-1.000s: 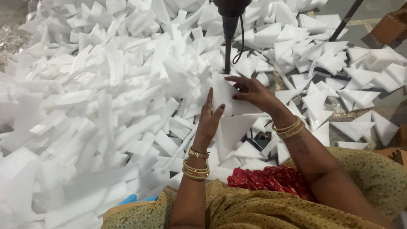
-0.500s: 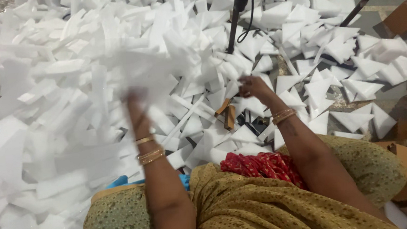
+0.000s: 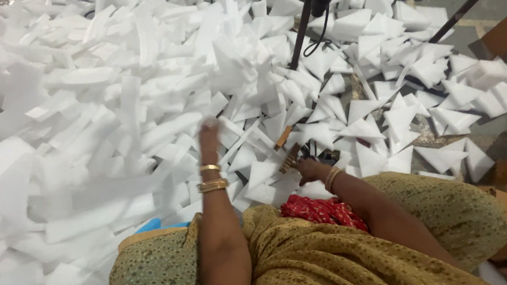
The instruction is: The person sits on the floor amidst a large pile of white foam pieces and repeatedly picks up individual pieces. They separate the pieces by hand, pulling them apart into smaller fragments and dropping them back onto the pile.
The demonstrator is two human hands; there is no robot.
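A person in a mustard-yellow dotted garment (image 3: pixel 329 254) sits at the edge of a wide heap of white foam offcuts (image 3: pixel 90 110), long strips to one side and triangular wedges (image 3: pixel 402 117) to the other. The left hand (image 3: pixel 208 133), blurred, is stretched out over the strips well left of a dark slanted metal rod (image 3: pixel 301 33) that stands in the heap; whether its fingers are spread or closed on anything cannot be told from the blur. Gold bangles (image 3: pixel 211 182) ring that wrist. The right hand (image 3: pixel 308 169) lies low, below the foot of the rod, fingers loosely curled and resting on a white foam wedge (image 3: pixel 267 176) just beside a small brown wooden block (image 3: pixel 289 157); a firm hold is not visible. A red patterned cloth (image 3: pixel 320 209) lies in the lap beneath that hand. Brown cardboard boxes (image 3: pixel 505 34) sit far right of the rod, at the heap's fringe.
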